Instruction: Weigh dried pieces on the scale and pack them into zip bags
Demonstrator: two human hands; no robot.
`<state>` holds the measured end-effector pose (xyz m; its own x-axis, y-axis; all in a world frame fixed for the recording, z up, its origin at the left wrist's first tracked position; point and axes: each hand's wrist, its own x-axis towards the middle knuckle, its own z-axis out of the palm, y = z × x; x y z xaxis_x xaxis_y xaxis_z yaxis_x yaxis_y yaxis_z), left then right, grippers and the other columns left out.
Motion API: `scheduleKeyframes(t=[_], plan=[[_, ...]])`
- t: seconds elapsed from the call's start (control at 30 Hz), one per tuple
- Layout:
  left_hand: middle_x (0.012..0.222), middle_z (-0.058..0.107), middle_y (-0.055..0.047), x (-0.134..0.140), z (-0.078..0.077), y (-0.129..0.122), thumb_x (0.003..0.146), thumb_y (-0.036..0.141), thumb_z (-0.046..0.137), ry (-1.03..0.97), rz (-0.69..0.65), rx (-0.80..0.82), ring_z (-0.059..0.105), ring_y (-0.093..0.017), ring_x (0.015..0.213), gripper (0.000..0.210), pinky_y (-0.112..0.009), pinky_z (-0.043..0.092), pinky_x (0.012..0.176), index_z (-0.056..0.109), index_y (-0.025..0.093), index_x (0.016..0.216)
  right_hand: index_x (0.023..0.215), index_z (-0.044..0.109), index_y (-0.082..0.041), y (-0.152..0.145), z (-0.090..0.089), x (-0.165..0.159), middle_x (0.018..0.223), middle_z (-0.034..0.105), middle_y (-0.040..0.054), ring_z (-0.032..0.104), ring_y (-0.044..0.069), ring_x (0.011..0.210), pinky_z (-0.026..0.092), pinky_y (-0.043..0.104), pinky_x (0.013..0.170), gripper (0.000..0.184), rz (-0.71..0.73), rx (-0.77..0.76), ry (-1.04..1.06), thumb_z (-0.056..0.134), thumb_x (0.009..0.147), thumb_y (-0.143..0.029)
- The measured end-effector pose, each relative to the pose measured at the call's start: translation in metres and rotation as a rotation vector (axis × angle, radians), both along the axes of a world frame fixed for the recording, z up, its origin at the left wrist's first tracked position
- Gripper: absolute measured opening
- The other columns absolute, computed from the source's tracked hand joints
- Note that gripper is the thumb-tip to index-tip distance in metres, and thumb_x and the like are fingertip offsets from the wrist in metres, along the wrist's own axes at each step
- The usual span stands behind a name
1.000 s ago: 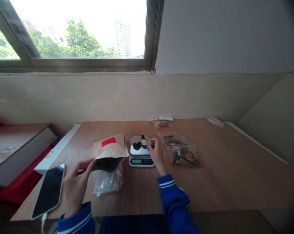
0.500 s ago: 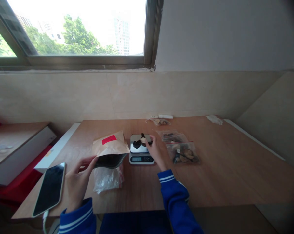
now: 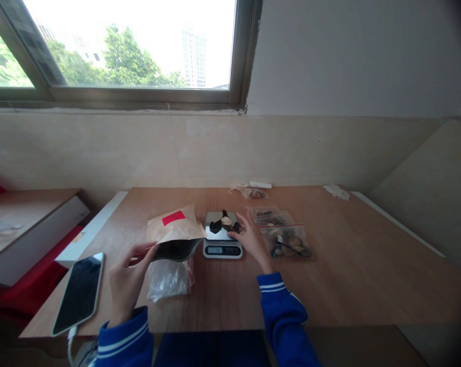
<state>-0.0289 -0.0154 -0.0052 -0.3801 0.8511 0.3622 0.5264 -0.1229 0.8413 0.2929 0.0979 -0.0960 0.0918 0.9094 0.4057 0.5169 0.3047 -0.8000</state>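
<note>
My left hand (image 3: pixel 133 275) pinches the near edge of a brown paper bag (image 3: pixel 179 227) with a red label. The bag lies tilted, its dark mouth gaping toward me. Right of it stands a small digital scale (image 3: pixel 223 250) with its display lit. Several dark dried pieces (image 3: pixel 215 226) and a pale one (image 3: pixel 226 220) rest on its metal plate. My right hand (image 3: pixel 253 238) is at the plate's right edge, thumb and fingers apart around a dark piece; whether they touch it is hard to see.
Below the paper bag is a clear plastic bag pile (image 3: pixel 169 280). Zip bags of dried pieces (image 3: pixel 291 242) lie right of the scale, a smaller bag (image 3: pixel 253 193) behind. A phone (image 3: pixel 79 290) with a cable lies left, a crumpled white scrap (image 3: pixel 336 191) at the far right.
My right hand has drawn slightly right and toward me, away from the pale piece, and its fingers have spread. My left hand still holds the paper bag.
</note>
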Motion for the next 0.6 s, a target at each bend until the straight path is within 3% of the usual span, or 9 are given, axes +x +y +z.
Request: scheduleKeyframes(t=[0.1, 0.3, 0.4, 0.5, 0.6], plan=[[0.084, 0.073, -0.001, 0.002, 0.000, 0.000, 0.073, 0.055, 0.068, -0.003, 0.003, -0.004, 0.066, -0.019, 0.074, 0.035, -0.029, 0.053, 0.069, 0.072, 0.023, 0.087, 0.133, 0.052, -0.024, -0.006, -0.004, 0.008, 0.157, 0.018, 0.0192, 0.063, 0.028, 0.111, 0.052, 0.045, 0.092, 0.072, 0.069, -0.039, 0.067, 0.078, 0.068, -0.040], [0.084, 0.073, -0.001, 0.006, 0.001, -0.001, 0.073, 0.056, 0.067, -0.028, 0.008, -0.032, 0.065, -0.019, 0.073, 0.037, -0.028, 0.052, 0.069, 0.072, 0.023, 0.086, 0.118, 0.063, -0.018, -0.012, -0.003, 0.002, 0.151, 0.035, 0.0196, 0.066, 0.027, 0.105, 0.055, 0.043, 0.087, 0.045, 0.060, -0.010, 0.072, 0.067, 0.078, -0.038], [0.084, 0.073, -0.002, 0.005, 0.002, -0.001, 0.073, 0.056, 0.067, -0.022, 0.002, -0.024, 0.065, -0.019, 0.075, 0.037, -0.028, 0.052, 0.069, 0.072, 0.022, 0.085, 0.108, 0.068, -0.018, -0.010, 0.004, -0.003, 0.141, 0.050, 0.0186, 0.062, 0.028, 0.112, 0.053, 0.043, 0.091, 0.032, 0.007, 0.050, 0.005, 0.061, 0.082, -0.035], [0.084, 0.073, -0.002, 0.004, 0.002, -0.001, 0.073, 0.055, 0.067, -0.004, 0.000, -0.012, 0.065, -0.019, 0.074, 0.036, -0.028, 0.052, 0.069, 0.072, 0.022, 0.086, 0.101, 0.070, -0.018, -0.006, 0.008, -0.005, 0.127, 0.061, 0.0175, 0.058, 0.028, 0.117, 0.050, 0.045, 0.094, 0.026, -0.040, 0.092, -0.046, 0.060, 0.082, -0.033], [0.085, 0.073, -0.002, 0.004, 0.003, -0.002, 0.074, 0.055, 0.067, 0.005, -0.005, -0.012, 0.066, -0.019, 0.074, 0.035, -0.028, 0.053, 0.069, 0.072, 0.022, 0.086, 0.098, 0.070, -0.017, -0.003, 0.005, -0.004, 0.125, 0.061, 0.0179, 0.059, 0.029, 0.115, 0.049, 0.046, 0.095, 0.024, -0.044, 0.095, -0.063, 0.062, 0.082, -0.034]])
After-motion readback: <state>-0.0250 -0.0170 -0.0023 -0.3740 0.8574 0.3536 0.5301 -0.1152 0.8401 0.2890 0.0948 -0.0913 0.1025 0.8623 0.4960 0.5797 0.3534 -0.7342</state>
